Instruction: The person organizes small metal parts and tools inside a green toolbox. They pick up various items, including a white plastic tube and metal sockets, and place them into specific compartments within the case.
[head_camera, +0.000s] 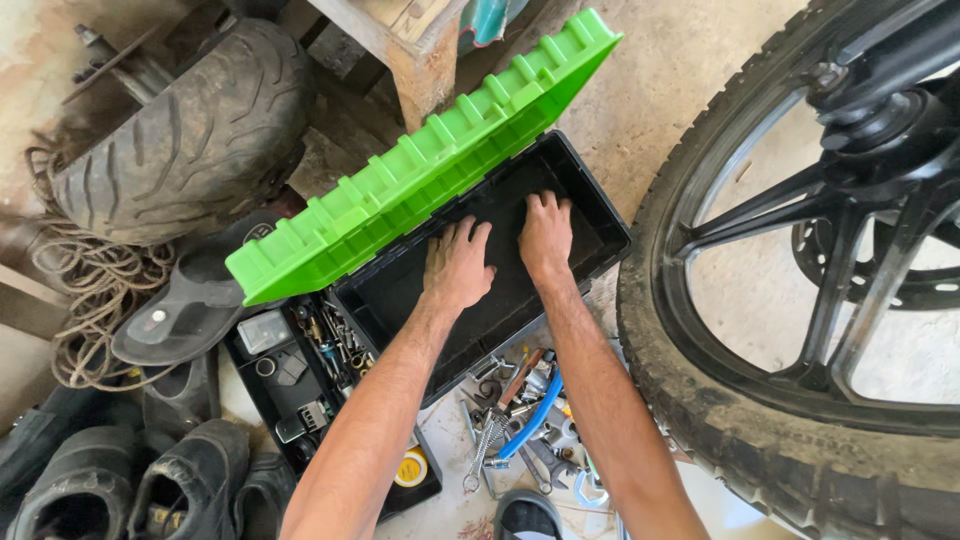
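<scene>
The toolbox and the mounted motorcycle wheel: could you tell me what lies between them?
Bare concrete floor separates the toolbox from the wheel, as the head view shows.

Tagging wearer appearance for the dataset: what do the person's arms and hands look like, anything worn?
Both forearms are bare to the bottom edge of the frame, no sleeves visible. The left hand and right hand wear no gloves; no rings, watch or wristband can be seen. Fingers are slender, nails short.
</scene>
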